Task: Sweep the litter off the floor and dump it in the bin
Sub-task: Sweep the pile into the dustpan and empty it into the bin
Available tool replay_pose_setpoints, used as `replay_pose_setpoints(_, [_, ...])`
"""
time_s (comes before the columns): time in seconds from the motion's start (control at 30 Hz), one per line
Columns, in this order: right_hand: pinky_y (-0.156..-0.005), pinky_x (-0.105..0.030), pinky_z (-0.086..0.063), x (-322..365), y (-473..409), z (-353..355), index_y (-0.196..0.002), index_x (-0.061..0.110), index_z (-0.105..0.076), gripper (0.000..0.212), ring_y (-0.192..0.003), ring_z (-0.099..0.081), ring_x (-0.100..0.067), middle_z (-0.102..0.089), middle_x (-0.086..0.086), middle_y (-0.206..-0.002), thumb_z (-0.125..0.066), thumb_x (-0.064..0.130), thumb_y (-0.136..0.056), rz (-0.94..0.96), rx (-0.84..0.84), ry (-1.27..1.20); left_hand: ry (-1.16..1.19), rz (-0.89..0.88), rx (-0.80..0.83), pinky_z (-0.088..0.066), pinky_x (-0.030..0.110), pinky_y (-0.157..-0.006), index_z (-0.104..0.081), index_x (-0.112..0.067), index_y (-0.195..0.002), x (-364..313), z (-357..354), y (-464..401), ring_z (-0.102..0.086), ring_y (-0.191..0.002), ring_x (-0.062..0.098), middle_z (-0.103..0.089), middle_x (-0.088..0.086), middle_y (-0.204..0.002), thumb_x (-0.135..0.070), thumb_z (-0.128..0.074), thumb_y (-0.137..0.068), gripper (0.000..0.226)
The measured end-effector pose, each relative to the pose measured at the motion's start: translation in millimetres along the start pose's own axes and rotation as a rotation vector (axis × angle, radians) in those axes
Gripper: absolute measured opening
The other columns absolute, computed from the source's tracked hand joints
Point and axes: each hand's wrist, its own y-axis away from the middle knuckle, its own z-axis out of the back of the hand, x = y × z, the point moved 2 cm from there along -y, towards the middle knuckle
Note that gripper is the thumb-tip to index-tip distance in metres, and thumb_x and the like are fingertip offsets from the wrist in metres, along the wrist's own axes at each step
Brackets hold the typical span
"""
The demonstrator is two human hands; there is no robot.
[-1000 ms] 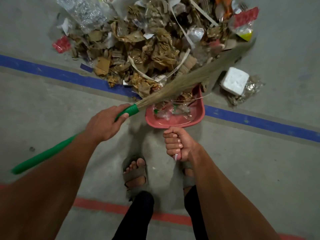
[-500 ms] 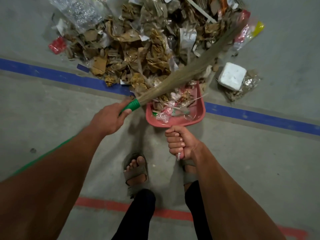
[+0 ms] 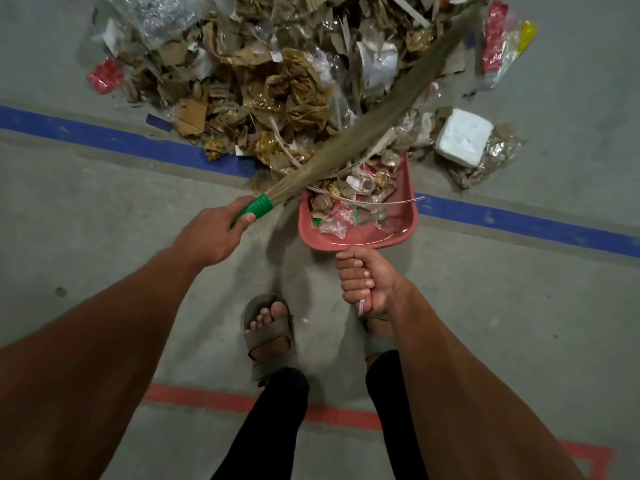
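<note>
A big heap of litter (image 3: 277, 81), brown paper, cardboard scraps and clear plastic, covers the floor ahead. My left hand (image 3: 211, 232) grips the green handle of a grass broom (image 3: 363, 126), whose bristles slant up to the right across the heap. A red dustpan (image 3: 398, 233) sits on the floor at the heap's near edge, with scraps and plastic inside. My right hand (image 3: 365, 282) grips the dustpan's handle, which is hidden in my fist. No bin is in view.
A blue floor line (image 3: 104, 136) runs under the heap and dustpan. A white foam block (image 3: 464, 136) lies right of the pan, red wrappers (image 3: 493, 36) further back. My sandalled feet (image 3: 268, 329) stand just behind the pan. A red line (image 3: 207, 400) crosses the floor behind my feet.
The broom's bristles have swung further up and right over the heap. More scraps lie in the dustpan than a second ago. My right hand stays on the dustpan handle.
</note>
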Motion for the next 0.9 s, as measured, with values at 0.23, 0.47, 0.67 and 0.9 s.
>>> replay_pose_setpoints(0.23, [-0.032, -0.020, -0.024, -7, -2, 0, -0.058, 0.026, -0.033, 0.045, -0.029, -0.023, -0.005, -0.025, 0.012, -0.039, -0.044, 0.023, -0.102, -0.001, 0.119, -0.059, 0.164, -0.039, 0.013, -0.049, 0.041, -0.091, -0.041, -0.048, -0.151, -6, -2, 25, -0.064, -0.109, 0.033, -0.067, 0.012, -0.130, -0.054, -0.038, -0.108, 0.044])
replay_pose_setpoints(0.47, [-0.031, -0.020, -0.025, -3, 4, 9, -0.058, 0.026, -0.033, 0.046, -0.030, -0.019, -0.004, -0.021, 0.012, -0.040, -0.038, 0.025, -0.104, -0.008, 0.102, -0.061, 0.019, -0.033, -0.074, -0.051, 0.049, -0.090, -0.029, -0.043, -0.159, -25, -5, -12, -0.063, -0.112, 0.044, -0.067, 0.021, -0.128, -0.049, -0.036, -0.110, 0.050])
replay_pose_setpoints(0.67, [-0.029, -0.020, -0.024, 4, 6, 7, -0.060, 0.027, -0.029, 0.044, -0.029, -0.021, -0.005, -0.032, 0.010, -0.036, -0.041, 0.023, -0.102, -0.001, 0.082, -0.039, 0.091, -0.075, 0.081, -0.048, 0.043, -0.098, -0.030, -0.044, -0.159, -29, -21, -5, -0.061, -0.121, 0.041, -0.062, 0.021, -0.139, -0.048, -0.040, -0.109, 0.051])
replay_pose_setpoints(0.9, [-0.029, -0.018, -0.018, -3, 23, -17, -0.054, 0.025, -0.033, 0.046, -0.026, -0.025, -0.003, -0.029, 0.010, -0.036, -0.043, 0.020, -0.099, 0.050, 0.037, 0.015, 0.025, -0.130, 0.048, -0.053, 0.047, -0.094, -0.032, -0.040, -0.159, -40, -10, 26, -0.063, -0.115, 0.041, -0.067, 0.019, -0.130, -0.046, -0.045, -0.108, 0.054])
